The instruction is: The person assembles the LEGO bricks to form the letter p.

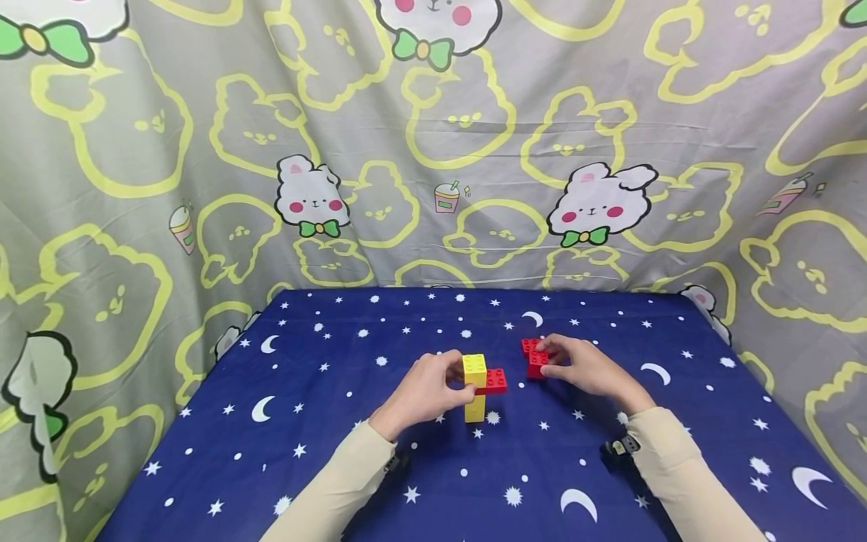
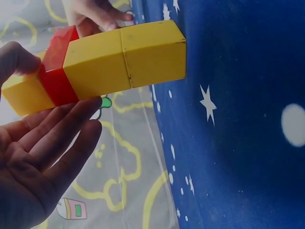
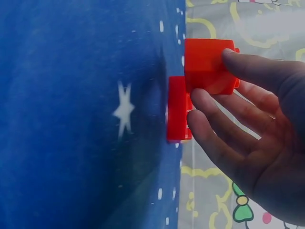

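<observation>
My left hand (image 1: 428,385) grips the upper part of an upright stack of toy building bricks between thumb and fingers. On top is a yellow brick (image 1: 474,364); under it a red brick (image 1: 497,381) juts out to the right. Two yellow bricks (image 2: 125,58) make up the lower part of the stack. To the right, my right hand (image 1: 584,366) pinches a red brick (image 3: 207,66) between thumb and fingertips. Just beyond that brick, a flat red brick (image 3: 177,109) lies on the cloth, partly hidden by the pinched one in the head view.
A dark blue cloth (image 1: 379,482) with white moons and stars covers the table. Behind it and along both sides hangs a grey curtain (image 1: 379,135) with yellow outlines and white rabbit heads. Each wrist wears a small dark camera (image 1: 619,449).
</observation>
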`<state>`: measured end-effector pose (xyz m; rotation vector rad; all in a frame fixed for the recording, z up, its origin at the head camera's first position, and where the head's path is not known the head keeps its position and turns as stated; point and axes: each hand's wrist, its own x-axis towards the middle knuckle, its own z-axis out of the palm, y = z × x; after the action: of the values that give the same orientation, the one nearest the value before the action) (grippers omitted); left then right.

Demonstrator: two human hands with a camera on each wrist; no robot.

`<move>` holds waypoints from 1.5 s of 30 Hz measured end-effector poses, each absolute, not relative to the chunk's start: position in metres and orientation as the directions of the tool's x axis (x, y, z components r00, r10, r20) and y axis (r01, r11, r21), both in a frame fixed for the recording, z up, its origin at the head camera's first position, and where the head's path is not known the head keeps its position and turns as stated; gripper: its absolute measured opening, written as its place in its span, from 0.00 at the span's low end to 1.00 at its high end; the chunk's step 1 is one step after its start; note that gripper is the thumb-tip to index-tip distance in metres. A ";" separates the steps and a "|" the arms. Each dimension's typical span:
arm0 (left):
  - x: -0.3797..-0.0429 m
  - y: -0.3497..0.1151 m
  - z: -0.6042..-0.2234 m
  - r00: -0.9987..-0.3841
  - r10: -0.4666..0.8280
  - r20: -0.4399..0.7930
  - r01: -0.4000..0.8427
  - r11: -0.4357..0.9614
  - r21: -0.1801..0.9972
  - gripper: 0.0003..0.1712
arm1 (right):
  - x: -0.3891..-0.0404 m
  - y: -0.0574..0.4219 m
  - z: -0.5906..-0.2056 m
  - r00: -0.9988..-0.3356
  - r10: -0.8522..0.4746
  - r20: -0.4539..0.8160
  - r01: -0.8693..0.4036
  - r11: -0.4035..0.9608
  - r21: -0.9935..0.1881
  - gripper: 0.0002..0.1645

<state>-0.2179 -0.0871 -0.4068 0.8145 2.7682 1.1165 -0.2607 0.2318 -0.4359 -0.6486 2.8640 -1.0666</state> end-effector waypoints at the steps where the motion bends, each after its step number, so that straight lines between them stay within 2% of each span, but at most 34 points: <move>1: -0.218 -0.087 -0.407 -0.862 0.487 0.142 0.449 0.603 0.660 0.14 | -0.260 0.232 -0.434 -0.913 -0.389 0.125 -0.376 0.679 -0.630 0.18; 8: -0.218 -0.087 -0.406 -0.860 0.493 0.132 0.445 0.598 0.667 0.14 | -0.255 0.229 -0.423 -0.922 -0.369 0.117 -0.357 0.696 -0.623 0.20; 22: -0.218 -0.087 -0.406 -0.856 0.500 0.129 0.452 0.605 0.656 0.15 | -0.244 0.228 -0.400 -0.902 -0.391 0.184 -0.417 0.676 -0.607 0.21; 45: -0.217 -0.086 -0.407 -0.856 0.502 0.125 0.450 0.601 0.661 0.16 | -0.230 0.221 -0.379 -0.903 -0.387 0.185 -0.412 0.667 -0.621 0.21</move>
<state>-0.2175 -0.0864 -0.4069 0.8170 2.7450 1.1007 -0.2304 0.2207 -0.3787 -0.6960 2.9017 -1.0955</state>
